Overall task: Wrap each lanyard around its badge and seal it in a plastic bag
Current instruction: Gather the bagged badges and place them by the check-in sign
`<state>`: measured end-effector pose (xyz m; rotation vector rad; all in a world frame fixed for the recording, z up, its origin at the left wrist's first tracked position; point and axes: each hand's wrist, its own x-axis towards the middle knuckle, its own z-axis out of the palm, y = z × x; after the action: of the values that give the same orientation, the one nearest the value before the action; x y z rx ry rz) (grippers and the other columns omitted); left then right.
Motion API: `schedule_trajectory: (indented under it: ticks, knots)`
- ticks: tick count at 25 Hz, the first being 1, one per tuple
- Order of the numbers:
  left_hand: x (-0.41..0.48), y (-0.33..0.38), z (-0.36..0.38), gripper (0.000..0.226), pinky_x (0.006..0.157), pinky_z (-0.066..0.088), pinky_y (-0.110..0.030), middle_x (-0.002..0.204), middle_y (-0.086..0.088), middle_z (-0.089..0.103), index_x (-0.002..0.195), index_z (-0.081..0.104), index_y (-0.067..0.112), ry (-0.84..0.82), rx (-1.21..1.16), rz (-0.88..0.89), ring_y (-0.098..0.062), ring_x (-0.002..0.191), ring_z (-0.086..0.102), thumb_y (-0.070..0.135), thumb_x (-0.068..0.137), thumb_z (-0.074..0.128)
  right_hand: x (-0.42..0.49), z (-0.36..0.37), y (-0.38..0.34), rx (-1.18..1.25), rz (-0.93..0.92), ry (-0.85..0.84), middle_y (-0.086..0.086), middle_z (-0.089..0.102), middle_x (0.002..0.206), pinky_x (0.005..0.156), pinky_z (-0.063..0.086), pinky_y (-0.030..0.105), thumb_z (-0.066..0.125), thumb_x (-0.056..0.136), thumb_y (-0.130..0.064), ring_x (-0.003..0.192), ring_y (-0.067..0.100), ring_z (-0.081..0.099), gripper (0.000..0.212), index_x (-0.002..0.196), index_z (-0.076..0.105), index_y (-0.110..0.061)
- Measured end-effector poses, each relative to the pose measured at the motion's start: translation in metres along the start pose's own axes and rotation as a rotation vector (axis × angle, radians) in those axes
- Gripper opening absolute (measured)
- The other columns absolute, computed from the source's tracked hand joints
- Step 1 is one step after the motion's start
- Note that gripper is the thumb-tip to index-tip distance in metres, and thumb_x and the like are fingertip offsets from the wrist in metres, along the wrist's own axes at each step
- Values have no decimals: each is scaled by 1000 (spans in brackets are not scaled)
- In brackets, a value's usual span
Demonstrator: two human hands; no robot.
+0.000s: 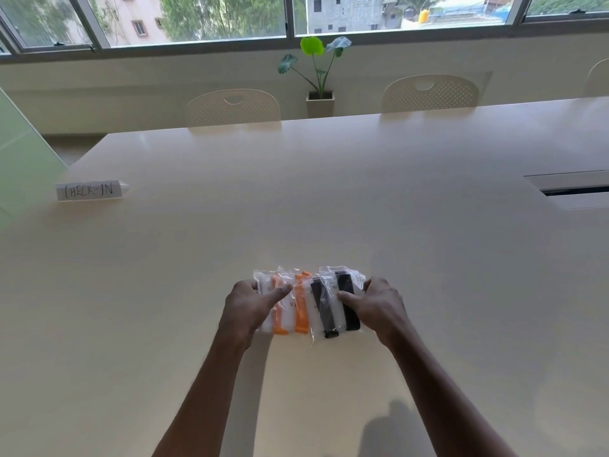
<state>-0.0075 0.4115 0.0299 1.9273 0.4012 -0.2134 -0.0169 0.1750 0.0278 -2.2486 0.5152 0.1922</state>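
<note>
One cream table [362, 199] held two clear bags side by side near the person. The left hand [250, 306] gripped the orange-lanyard bag [300, 311] at its outer edge, thumb on top; the right hand [379, 305] gripped the black-lanyard bag [326, 308] likewise. A small sign [89, 190] read "CHECK-IN".

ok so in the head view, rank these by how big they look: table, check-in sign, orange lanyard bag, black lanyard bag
1. table
2. orange lanyard bag and black lanyard bag: look alike, not ranked
3. check-in sign, though it sits farther away
</note>
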Motion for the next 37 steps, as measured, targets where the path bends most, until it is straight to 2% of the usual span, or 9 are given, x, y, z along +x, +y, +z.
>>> schedule_trajectory:
  ticks: [3, 8, 12, 15, 18, 22, 28, 33, 37]
  knots:
    - [2, 4, 4, 39, 83, 65, -53, 97, -11, 80, 103, 69, 16, -38, -27, 5, -28, 88, 80, 34, 78, 92, -5, 3, -4, 53, -22, -35, 11, 66, 113, 92, 59, 51, 80, 84, -47, 108, 33, 65, 56, 117, 54, -11]
    - [3, 4, 11, 46, 62, 66, -41, 95, -10, 81, 113, 65, 13, -134, -171, -73, -24, 80, 82, 7, 76, 92, -9, 8, -10, 226, 18, -85, -1, 56, 97, 74, 65, 50, 86, 81, -38, 96, 27, 66, 56, 114, 45, -18]
    - [-1, 0, 15, 43, 63, 65, -41, 99, -16, 81, 118, 65, 7, -161, -253, -100, -29, 84, 82, -2, 80, 85, -8, 2, -7, 445, 102, -233, 13, 74, 91, 62, 66, 44, 93, 77, -23, 80, 27, 77, 45, 101, 63, -3]
    - [-9, -2, 15, 38, 64, 65, -44, 100, -16, 80, 116, 66, 9, -143, -288, -98, -28, 85, 81, 0, 83, 83, -7, -8, -1, 526, 61, -383, 6, 80, 71, 48, 59, 28, 93, 76, -21, 62, 17, 78, 36, 96, 73, 1]
    - [-20, -3, 11, 29, 65, 65, -46, 100, -18, 81, 115, 68, 6, -164, -403, -123, -32, 88, 81, -3, 89, 76, -7, -13, 3, 662, 19, -439, 4, 82, 85, 54, 60, 30, 88, 81, -20, 75, 17, 80, 39, 113, 68, -10]
    - [-36, -6, 4, 19, 69, 67, -47, 104, -22, 80, 115, 69, -3, -219, -500, -217, -34, 90, 81, 0, 96, 68, -10, -13, 4, 781, 33, -566, 15, 74, 117, 74, 63, 52, 79, 89, -20, 105, 36, 74, 44, 127, 58, -21]
    - [-68, -22, -7, 28, 75, 66, -53, 115, -24, 77, 124, 68, 0, -178, -696, -267, -37, 99, 77, 0, 96, 66, -21, -3, 0, 804, 53, -707, 15, 78, 104, 64, 62, 41, 71, 97, -20, 91, 29, 75, 27, 122, 66, -10]
    - [-101, -48, -15, 32, 87, 62, -61, 121, -26, 75, 128, 66, 2, -58, -803, -254, -42, 108, 75, -1, 96, 65, -35, 18, -4, 729, -30, -841, 19, 78, 113, 82, 65, 48, 86, 75, -24, 106, 35, 75, 56, 125, 66, -7]
    - [-119, -72, -36, 41, 94, 58, -64, 125, -26, 73, 133, 65, 5, 16, -837, -227, -44, 115, 72, 1, 92, 69, -55, 42, -18, 680, -25, -853, 24, 76, 113, 96, 60, 56, 85, 82, -15, 107, 38, 74, 49, 124, 65, 2]
